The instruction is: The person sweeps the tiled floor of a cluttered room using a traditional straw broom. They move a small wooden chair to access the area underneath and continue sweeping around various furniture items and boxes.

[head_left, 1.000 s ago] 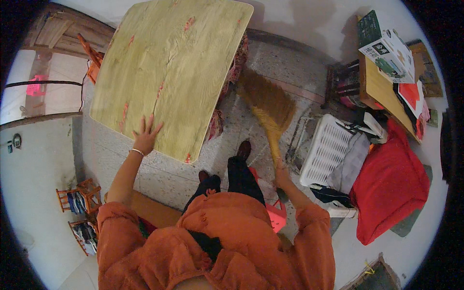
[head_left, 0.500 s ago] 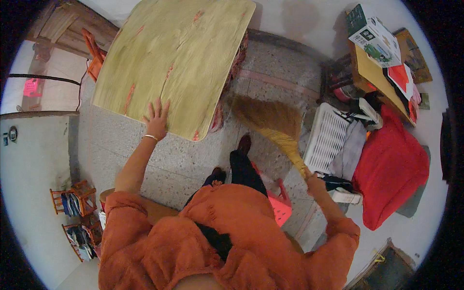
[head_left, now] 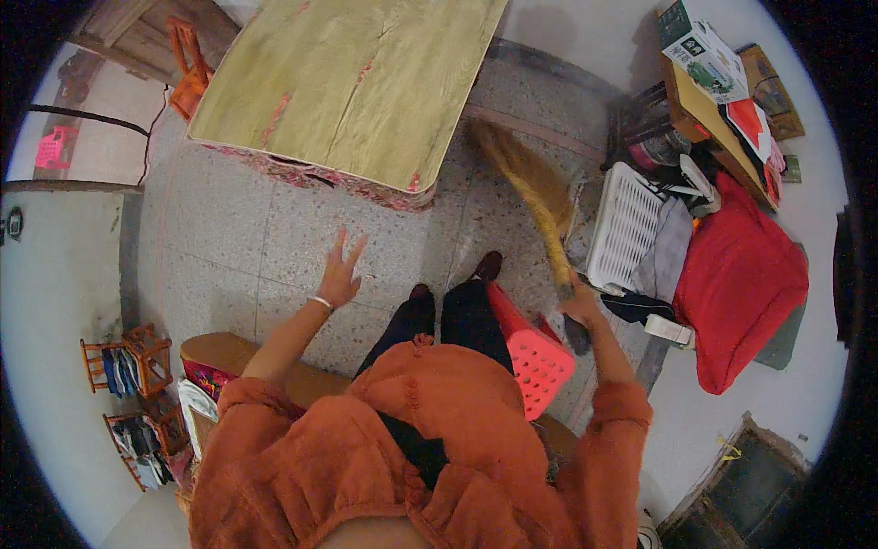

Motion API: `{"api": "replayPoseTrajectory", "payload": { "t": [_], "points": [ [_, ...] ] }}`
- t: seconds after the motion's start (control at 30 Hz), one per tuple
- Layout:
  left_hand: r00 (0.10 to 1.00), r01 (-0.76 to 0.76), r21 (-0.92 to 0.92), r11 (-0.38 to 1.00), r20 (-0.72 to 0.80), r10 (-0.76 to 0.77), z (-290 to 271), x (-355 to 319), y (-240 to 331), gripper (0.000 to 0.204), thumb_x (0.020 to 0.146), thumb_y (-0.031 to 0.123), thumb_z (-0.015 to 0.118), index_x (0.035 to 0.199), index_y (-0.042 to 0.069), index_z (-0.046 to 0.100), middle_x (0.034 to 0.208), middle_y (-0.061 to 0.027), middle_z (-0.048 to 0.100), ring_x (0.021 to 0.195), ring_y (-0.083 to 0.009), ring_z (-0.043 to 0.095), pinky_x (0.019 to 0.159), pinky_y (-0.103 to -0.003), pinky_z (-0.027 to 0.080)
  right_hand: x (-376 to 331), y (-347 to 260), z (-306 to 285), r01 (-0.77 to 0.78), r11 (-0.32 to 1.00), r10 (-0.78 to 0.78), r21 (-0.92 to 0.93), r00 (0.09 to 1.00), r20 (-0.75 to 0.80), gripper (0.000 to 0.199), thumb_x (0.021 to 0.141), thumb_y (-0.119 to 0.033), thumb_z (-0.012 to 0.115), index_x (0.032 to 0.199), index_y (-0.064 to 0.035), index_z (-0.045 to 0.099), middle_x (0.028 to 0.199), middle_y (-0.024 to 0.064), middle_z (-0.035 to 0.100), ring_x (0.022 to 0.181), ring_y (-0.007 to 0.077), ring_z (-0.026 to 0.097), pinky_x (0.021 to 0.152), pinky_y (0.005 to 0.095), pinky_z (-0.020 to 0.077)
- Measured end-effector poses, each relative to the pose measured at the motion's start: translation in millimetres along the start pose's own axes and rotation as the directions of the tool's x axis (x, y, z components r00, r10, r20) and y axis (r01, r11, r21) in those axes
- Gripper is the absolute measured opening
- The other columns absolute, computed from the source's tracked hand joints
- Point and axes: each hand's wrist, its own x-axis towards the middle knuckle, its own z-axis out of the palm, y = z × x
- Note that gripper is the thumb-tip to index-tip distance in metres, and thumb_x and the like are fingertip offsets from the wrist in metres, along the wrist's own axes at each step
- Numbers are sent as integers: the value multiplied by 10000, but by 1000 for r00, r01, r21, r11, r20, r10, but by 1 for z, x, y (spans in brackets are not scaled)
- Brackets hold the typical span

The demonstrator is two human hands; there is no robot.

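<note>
In my right hand [head_left: 581, 306] is the handle of a straw broom [head_left: 535, 188], its bristles fanned out over the speckled floor [head_left: 302, 229] to the right of the table. My left hand [head_left: 344, 273] hovers in front of the table with fingers spread, touching nothing. The square table [head_left: 338, 87] has a yellowish wood-grain top with worn red streaks and a patterned reddish cloth [head_left: 302, 172] under its near edge. A pink plastic stool [head_left: 535, 371] with holes in its seat stands by my right leg.
To the right are a white slatted rack [head_left: 625, 229], a red cloth [head_left: 745, 284] and a wooden desk [head_left: 709, 110] with a carton [head_left: 709, 55]. An orange chair [head_left: 187, 73] stands beyond the table's left side. Small wooden chairs [head_left: 146, 357] holding clothes are at lower left.
My left hand has come off the tabletop and drawn back toward me. The broom has swung more upright, its bristles farther away, and the table appears farther off.
</note>
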Motion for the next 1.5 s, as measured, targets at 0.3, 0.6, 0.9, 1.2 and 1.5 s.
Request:
{"api": "replayPoseTrajectory", "payload": {
  "t": [0.3, 0.6, 0.9, 1.2, 1.5],
  "points": [
    [933, 277, -161, 947, 282, -225, 55, -111, 20, 812, 689, -1, 601, 1359, 202, 188, 1402, -202, 53, 1177, -390, 347, 918, -396, 387, -6, -37, 71, -73, 964, 121, -255, 976, 179, 956, 551, -153, 724, 1341, -93, 188, 1085, 235, 519, 951, 368, 534, 815, 409, 439],
    [961, 214, -342, 915, 243, -134, 167, -123, 79, 740, 711, 70, 606, 1338, 165, 225, 1302, -205, 300, 1112, -385, 407, 916, -388, 381, -69, 71, 18, 131, 778, 54, -614, 961, 273, 956, 620, -97, 695, 1353, -156, 83, 1122, 277, 442, 916, 423, 528, 760, 449, 459],
    [930, 224, -311, 924, 352, -107, 224, -110, 206, 734, 721, 80, 612, 1339, 179, 230, 1102, -190, 491, 967, -335, 518, 818, -385, 437, -129, 130, -79, 214, 786, 44, -580, 917, 397, 971, 577, -124, 687, 1361, -160, 114, 1006, 251, 502, 927, 375, 534, 745, 424, 449],
    [938, 332, -452, 828, 250, -240, 276, -163, 241, 657, 731, 91, 626, 1307, 164, 318, 1044, -171, 562, 915, -311, 568, 792, -374, 470, -117, 154, -104, 182, 960, -107, -211, 941, 322, 954, 555, -108, 709, 1358, -105, 195, 1110, 230, 505, 989, 363, 514, 824, 368, 421],
    [918, 364, -292, 885, 272, -287, 310, -207, 237, 626, 761, 162, 609, 1313, 191, 315, 1041, -162, 566, 879, -295, 582, 756, -370, 474, -54, 114, 8, 113, 939, -8, -326, 951, 309, 823, 553, -126, 723, 1251, -59, 292, 1092, 236, 513, 972, 372, 521, 802, 394, 437]
  ]
}}
